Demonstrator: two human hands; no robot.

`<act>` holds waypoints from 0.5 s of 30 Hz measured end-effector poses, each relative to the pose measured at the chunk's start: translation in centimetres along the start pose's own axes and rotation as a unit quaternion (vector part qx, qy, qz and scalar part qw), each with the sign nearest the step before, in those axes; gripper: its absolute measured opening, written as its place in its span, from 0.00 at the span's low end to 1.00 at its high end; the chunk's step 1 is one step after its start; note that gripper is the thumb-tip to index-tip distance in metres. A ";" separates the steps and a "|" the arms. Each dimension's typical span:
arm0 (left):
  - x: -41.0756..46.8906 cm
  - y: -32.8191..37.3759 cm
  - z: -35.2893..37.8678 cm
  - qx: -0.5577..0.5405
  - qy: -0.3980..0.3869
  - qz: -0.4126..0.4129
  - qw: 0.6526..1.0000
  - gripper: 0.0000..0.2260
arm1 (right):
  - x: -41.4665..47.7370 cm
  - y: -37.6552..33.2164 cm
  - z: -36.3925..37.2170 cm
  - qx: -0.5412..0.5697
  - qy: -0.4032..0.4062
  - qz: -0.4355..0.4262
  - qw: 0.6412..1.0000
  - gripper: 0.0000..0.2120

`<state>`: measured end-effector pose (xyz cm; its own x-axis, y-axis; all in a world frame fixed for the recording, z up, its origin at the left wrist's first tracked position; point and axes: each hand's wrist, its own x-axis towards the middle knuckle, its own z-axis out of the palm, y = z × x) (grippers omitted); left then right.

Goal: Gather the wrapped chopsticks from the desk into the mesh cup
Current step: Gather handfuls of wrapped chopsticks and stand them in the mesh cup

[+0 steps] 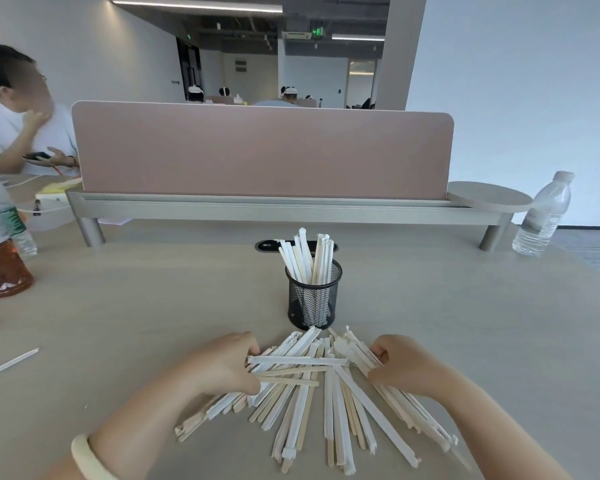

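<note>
A black mesh cup (313, 299) stands upright at the middle of the desk, with several wrapped chopsticks (309, 254) sticking up out of it. Just in front of it a fanned pile of wrapped chopsticks (329, 403) lies on the desk. My left hand (222, 365) grips the left side of the pile, fingers curled on several sticks. My right hand (402, 365) is curled around a bunch at the pile's right side. A single wrapped chopstick (9, 364) lies apart at the far left.
A pink divider panel (262, 152) on a grey rail crosses the desk behind the cup. A clear water bottle (542, 216) stands at the right; a tea bottle (0, 251) stands at the left. A seated person (18, 112) is at the far left.
</note>
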<state>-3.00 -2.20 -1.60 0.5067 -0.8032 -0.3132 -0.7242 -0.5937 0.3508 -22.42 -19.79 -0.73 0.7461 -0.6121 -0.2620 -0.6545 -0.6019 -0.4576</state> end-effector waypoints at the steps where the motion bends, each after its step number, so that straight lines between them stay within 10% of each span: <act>1: 0.1 -0.1 0.0 -0.009 -0.001 0.001 1.000 0.19 | 0.0 0.2 -0.1 0.024 -0.001 0.003 1.000 0.07; 15: -0.1 -0.2 0.4 -0.035 0.042 0.028 0.998 0.07 | -0.3 1.3 -0.4 0.404 -0.027 -0.024 0.914 0.03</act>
<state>-3.12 -1.95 -1.98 0.5066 -0.8344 -0.2171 -0.7189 -0.5478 0.4280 -23.50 -20.58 -0.89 0.7910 -0.5551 -0.2572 -0.3337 -0.0391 -0.9419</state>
